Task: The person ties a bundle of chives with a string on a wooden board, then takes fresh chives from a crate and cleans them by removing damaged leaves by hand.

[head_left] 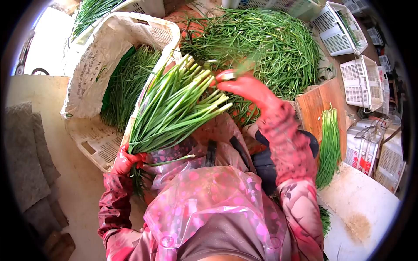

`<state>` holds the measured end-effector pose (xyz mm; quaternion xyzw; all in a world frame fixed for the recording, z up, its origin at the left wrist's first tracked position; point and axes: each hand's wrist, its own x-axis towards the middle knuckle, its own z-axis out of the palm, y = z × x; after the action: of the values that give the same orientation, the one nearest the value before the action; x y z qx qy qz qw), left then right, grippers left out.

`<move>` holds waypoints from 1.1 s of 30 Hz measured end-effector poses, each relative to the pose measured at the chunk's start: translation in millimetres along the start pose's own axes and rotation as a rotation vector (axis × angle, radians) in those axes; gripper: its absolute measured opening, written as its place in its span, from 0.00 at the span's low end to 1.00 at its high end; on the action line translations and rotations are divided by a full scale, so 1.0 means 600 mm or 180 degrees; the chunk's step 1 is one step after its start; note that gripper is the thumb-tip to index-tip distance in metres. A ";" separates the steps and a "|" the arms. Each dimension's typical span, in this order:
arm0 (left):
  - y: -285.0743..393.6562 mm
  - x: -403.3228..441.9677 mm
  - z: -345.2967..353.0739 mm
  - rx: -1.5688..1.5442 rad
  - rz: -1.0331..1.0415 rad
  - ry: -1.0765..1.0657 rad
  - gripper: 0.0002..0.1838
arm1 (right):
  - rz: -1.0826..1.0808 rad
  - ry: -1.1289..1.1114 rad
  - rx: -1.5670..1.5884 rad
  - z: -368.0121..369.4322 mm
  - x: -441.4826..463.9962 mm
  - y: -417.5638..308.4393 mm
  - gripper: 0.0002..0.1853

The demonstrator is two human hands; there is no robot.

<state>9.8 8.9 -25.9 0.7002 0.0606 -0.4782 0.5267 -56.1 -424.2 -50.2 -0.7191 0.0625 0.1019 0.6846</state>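
A big bunch of long green stalks [170,108] fans out over my lap, its pale cut ends pointing up and right. My left hand [127,161], in a red glove, is wrapped round the lower, leafy end. To the right of the pale ends, my right hand [244,87], also red-gloved, has its fingers pressed together near a small whitish piece that I cannot make out clearly. Blurred green bits show just above that hand. One loose stalk [172,160] sticks out below the bunch.
A white basket [172,32] with green stalks and a sack stands at left. Behind lies a large heap of stalks [278,48]. A neat bundle [329,143] rests against a wooden board [320,102] at right, near a white board [365,209]. Crates [359,82] stand beyond.
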 end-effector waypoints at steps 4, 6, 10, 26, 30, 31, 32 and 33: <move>0.005 0.011 -0.018 0.0077 0.0028 -0.0154 0.08 | -0.0050 -0.1406 0.0546 0.062 0.083 0.058 0.16; 0.008 0.017 -0.026 0.0161 -0.0079 -0.0297 0.08 | 0.0089 -0.1413 0.1124 0.091 0.098 0.106 0.14; 0.022 0.025 -0.031 0.0347 -0.0169 -0.0320 0.08 | -0.1234 -0.0755 -0.0132 0.104 0.032 0.082 0.21; 0.054 0.055 -0.043 0.0934 -0.0278 -0.0843 0.09 | -0.0044 0.0123 0.0515 -0.012 0.000 0.009 0.18; 0.058 0.055 -0.047 0.1018 -0.0239 -0.0932 0.08 | -0.0112 -0.0091 0.0662 0.081 0.057 0.029 0.14; 0.057 0.054 -0.049 0.0939 -0.0248 -0.0992 0.08 | 0.0074 0.0070 0.1183 0.068 0.059 0.064 0.12; 0.057 0.054 -0.049 0.0932 -0.0252 -0.0989 0.08 | 0.0267 0.0233 0.1694 0.046 0.055 0.099 0.11; 0.056 0.052 -0.048 0.0969 -0.0270 -0.0971 0.08 | 0.0175 0.0475 0.1193 0.032 0.033 0.086 0.11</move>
<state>63.8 4.1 -26.3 0.6880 -0.0633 -0.6039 0.3974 -50.0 -406.7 -105.5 -0.5826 0.1505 0.0535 0.7969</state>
